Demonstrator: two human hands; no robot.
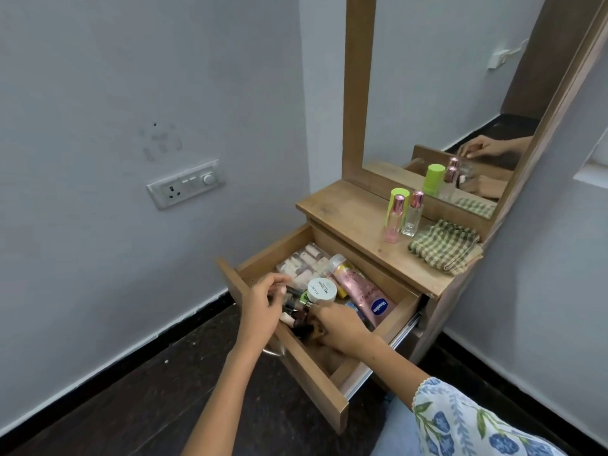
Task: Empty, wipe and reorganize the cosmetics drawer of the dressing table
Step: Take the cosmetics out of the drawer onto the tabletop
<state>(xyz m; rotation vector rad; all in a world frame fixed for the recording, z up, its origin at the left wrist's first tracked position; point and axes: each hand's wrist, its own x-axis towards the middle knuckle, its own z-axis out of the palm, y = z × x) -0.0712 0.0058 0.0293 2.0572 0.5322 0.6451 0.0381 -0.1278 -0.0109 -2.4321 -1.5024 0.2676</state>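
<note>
As both hands reached into the open drawer point(316, 386), the left hand point(263, 304) pinched a small bottle point(289, 319); the right hand point(339, 327), beside it, curled among loose bottles that risked toppling.

Soft, even daylight, moderately bright; source likely off to the right. Faint shadows only, deepest inside the open drawer point(316, 366). No hard glare on the mirror point(437, 93). Wide-angle bending of the wall point(131, 93) at frame edges. Slight softness overall; small drawer items blurred.
</note>
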